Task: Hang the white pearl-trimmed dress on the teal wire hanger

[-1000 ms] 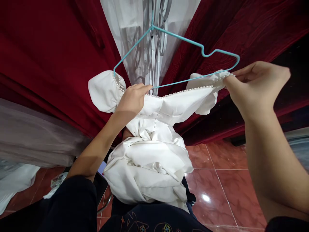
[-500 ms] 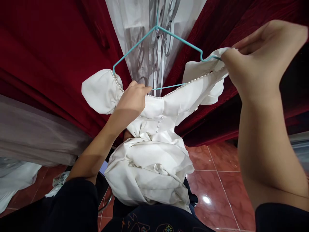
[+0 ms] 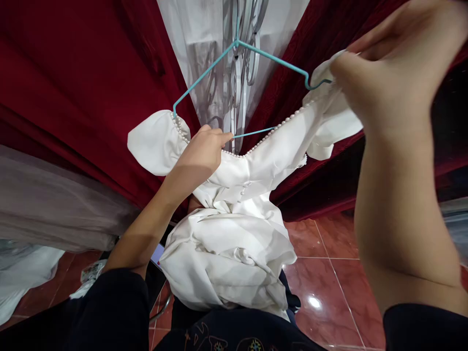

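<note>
A white dress (image 3: 223,234) with a pearl-trimmed neckline hangs partly on a light-blue wire hanger (image 3: 272,61), its skirt bunched over my lap. My left hand (image 3: 203,153) is closed at the neckline, where the hanger's lower bar meets it; my fingertips are partly hidden. The puffed left sleeve (image 3: 155,141) sits on the hanger's left end. Up at the right, my right hand (image 3: 398,63) pinches the dress's other shoulder edge beside the hanger's notched right end. That hand covers the hanger's tip.
Dark red curtains (image 3: 91,73) hang on both sides. Behind the hanger stands a whitish metal scrollwork stand (image 3: 237,87). Pale sheer fabric (image 3: 54,200) hangs at the left, above white cloth (image 3: 29,273). Red tiles (image 3: 329,282) cover the floor.
My right hand has moved upward and slightly left, pulling the dress's right shoulder higher along the hanger's end. The left hand has barely shifted.
</note>
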The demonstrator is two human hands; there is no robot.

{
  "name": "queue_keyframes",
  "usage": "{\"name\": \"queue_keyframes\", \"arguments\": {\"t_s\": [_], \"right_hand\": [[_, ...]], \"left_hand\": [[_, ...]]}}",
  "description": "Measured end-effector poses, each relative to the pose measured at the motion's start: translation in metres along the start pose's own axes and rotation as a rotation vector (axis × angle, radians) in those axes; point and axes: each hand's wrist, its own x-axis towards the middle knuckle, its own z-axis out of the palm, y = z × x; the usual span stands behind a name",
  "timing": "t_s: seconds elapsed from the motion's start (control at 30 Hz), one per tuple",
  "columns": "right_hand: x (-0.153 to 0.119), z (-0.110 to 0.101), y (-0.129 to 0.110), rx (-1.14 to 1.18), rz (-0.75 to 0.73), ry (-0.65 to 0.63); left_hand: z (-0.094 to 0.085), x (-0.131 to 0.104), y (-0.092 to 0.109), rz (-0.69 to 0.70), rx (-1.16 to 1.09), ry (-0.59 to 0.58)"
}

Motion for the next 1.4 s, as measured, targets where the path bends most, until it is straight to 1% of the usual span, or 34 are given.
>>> {"name": "queue_keyframes", "arguments": {"t_s": [0.07, 0.1, 0.13, 0.17, 0.2, 0.27, 0.3, 0.33, 0.43, 0.47, 0.5, 0.53, 0.57, 0.6, 0.63, 0.7, 0.73, 0.77, 0.8, 0.87, 0.93, 1.03, 1.13, 1.2, 1.27, 1.33, 1.4], "right_hand": [[-0.006, 0.014, -0.003, 0.014, 0.009, -0.004], [-0.012, 0.018, -0.003, 0.015, -0.028, -0.032], [-0.020, 0.020, -0.001, 0.013, -0.097, -0.068], [-0.029, 0.019, 0.001, -0.004, -0.188, -0.074], [-0.038, 0.019, 0.002, -0.031, -0.279, -0.052], [-0.058, 0.018, 0.005, -0.043, -0.434, 0.038], [-0.067, 0.021, 0.005, -0.023, -0.495, 0.047], [-0.076, 0.025, 0.004, 0.001, -0.549, 0.007], [-0.099, 0.049, 0.005, 0.035, -0.661, -0.289], [-0.104, 0.058, 0.006, 0.028, -0.662, -0.350], [-0.108, 0.065, 0.007, 0.021, -0.645, -0.364], [-0.111, 0.071, 0.009, 0.016, -0.611, -0.345], [-0.113, 0.076, 0.011, 0.015, -0.571, -0.313], [-0.115, 0.079, 0.013, 0.020, -0.535, -0.278], [-0.117, 0.081, 0.014, 0.034, -0.516, -0.245], [-0.120, 0.082, 0.015, 0.064, -0.524, -0.203], [-0.122, 0.083, 0.015, 0.070, -0.538, -0.189], [-0.123, 0.083, 0.015, 0.064, -0.549, -0.176], [-0.125, 0.084, 0.015, 0.045, -0.553, -0.164], [-0.127, 0.086, 0.016, -0.002, -0.547, -0.143], [-0.127, 0.089, 0.018, -0.021, -0.555, -0.132], [-0.126, 0.092, 0.021, -0.015, -0.566, -0.127], [-0.124, 0.090, 0.020, -0.022, -0.551, -0.133], [-0.122, 0.085, 0.019, -0.030, -0.548, -0.172], [-0.119, 0.078, 0.015, -0.044, -0.535, -0.226], [-0.115, 0.071, 0.011, -0.054, -0.512, -0.268], [-0.114, 0.067, 0.007, -0.059, -0.496, -0.306]], "left_hand": [[-0.003, -0.002, -0.001, -0.007, 0.030, -0.010], [-0.003, -0.002, -0.002, -0.004, 0.044, -0.008], [-0.003, -0.003, -0.005, 0.002, 0.056, 0.002], [-0.002, -0.003, -0.007, 0.010, 0.066, 0.015], [-0.002, -0.003, -0.009, 0.016, 0.074, 0.028], [0.000, -0.002, -0.012, 0.021, 0.076, 0.050], [0.000, -0.002, -0.012, 0.023, 0.070, 0.054], [0.001, -0.002, -0.012, 0.026, 0.063, 0.056], [0.001, -0.004, -0.010, 0.038, 0.038, 0.065], [0.002, -0.005, -0.010, 0.057, 0.026, 0.075], [0.003, -0.007, -0.010, 0.080, 0.019, 0.096], [0.005, -0.010, -0.012, 0.105, 0.023, 0.139], [0.007, -0.013, -0.015, 0.124, 0.044, 0.210], [0.010, -0.016, -0.019, 0.125, 0.084, 0.313], [0.013, -0.019, -0.024, 0.104, 0.139, 0.443], [0.017, -0.026, -0.037, 0.020, 0.233, 0.708], [0.017, -0.028, -0.044, -0.017, 0.240, 0.794], [0.016, -0.029, -0.051, -0.045, 0.218, 0.844], [0.014, -0.029, -0.057, -0.067, 0.178, 0.859], [0.007, -0.028, -0.068, -0.113, 0.094, 0.828], [-0.002, -0.025, -0.074, -0.163, 0.044, 0.784], [-0.010, -0.019, -0.073, -0.201, 0.013, 0.690], [-0.008, -0.014, -0.069, -0.249, 0.046, 0.622], [-0.008, -0.012, -0.068, -0.294, 0.046, 0.592], [-0.013, -0.013, -0.069, -0.343, 0.002, 0.544], [-0.024, -0.017, -0.072, -0.402, -0.043, 0.534], [-0.037, -0.025, -0.079, -0.469, -0.051, 0.568]]}}
